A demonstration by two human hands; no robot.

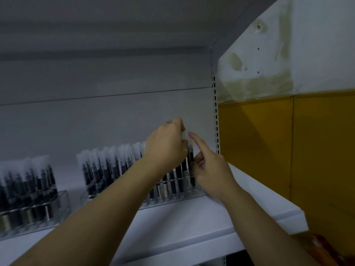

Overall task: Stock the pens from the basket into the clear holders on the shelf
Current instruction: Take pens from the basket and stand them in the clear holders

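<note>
Behind left hand, pen half hidden, blurred

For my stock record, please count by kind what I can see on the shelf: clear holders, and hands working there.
Clear plastic pen holders: 2, left one and middle one, both holding black pens in frosted sleeves
Bare hands: 2, left hand and right hand
Total: 4

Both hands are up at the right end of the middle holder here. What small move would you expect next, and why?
Probably the left hand lowers its sleeved pen into the clear holder. The pen stands upright above the holder's right end, and the right hand steadies it with one finger raised.
</note>
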